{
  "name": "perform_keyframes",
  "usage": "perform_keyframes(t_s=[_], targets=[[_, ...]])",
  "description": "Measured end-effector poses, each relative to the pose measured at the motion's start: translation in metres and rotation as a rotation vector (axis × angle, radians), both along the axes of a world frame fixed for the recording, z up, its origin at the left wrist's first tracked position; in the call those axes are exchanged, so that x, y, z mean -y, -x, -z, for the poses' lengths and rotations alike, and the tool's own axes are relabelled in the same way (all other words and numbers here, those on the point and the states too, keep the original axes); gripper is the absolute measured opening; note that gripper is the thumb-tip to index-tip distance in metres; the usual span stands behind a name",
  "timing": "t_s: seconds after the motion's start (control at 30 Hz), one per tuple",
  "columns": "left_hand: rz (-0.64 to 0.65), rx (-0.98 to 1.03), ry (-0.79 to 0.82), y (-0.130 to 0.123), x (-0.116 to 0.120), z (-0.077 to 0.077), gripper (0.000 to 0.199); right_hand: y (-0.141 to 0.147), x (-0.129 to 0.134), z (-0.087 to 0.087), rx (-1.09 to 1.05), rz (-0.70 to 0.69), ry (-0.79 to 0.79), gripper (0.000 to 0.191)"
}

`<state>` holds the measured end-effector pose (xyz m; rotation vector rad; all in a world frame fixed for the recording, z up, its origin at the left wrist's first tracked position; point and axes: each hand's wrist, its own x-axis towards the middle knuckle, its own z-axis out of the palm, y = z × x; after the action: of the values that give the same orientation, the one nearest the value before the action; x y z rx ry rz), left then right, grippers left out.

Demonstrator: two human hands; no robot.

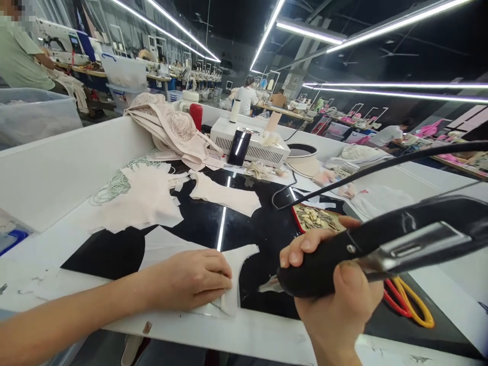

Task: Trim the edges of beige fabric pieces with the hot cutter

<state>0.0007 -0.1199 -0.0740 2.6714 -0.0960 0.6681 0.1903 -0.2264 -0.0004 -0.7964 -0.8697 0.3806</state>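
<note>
My left hand rests on a pale cut fabric piece near the table's front edge. Its fingers are bent together and press on the cloth, and the fingertips are partly hidden. My right hand is wrapped round a black corded handheld cutter with a metal lever along its body. Its pointed metal tip sits just right of the fabric, apart from it, low over the shiny black sheet. More pale pieces lie beyond: a star-shaped stack and a narrow curved piece.
A cable runs from the cutter across the right side. At the back stand a white vented box, a red thread cone and a bra stack. A red tray of seeds and yellow-handled scissors lie right.
</note>
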Motion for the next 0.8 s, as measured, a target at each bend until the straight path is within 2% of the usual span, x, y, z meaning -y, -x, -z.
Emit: perform_keyframes(t_s=[0.17, 0.33, 0.5, 0.67, 0.8], targets=[[0.035, 0.052, -0.008, 0.0, -0.001, -0.004, 0.02, -0.013, 0.005, -0.002, -0.043, 0.047, 0.034, 0.039], [0.106, 0.063, -0.014, -0.001, 0.0, -0.01, 0.02, 0.002, 0.013, 0.004, -0.048, -0.026, 0.02, 0.041], [0.138, -0.018, -0.048, 0.002, 0.002, -0.008, 0.018, 0.016, 0.016, 0.008, -0.038, -0.116, 0.017, 0.044], [0.116, -0.043, -0.072, 0.001, 0.001, -0.008, 0.015, 0.021, 0.015, 0.011, -0.021, -0.13, 0.029, 0.045], [0.124, -0.015, -0.04, -0.002, 0.001, -0.01, 0.014, 0.014, 0.011, 0.01, -0.031, -0.09, 0.022, 0.047]])
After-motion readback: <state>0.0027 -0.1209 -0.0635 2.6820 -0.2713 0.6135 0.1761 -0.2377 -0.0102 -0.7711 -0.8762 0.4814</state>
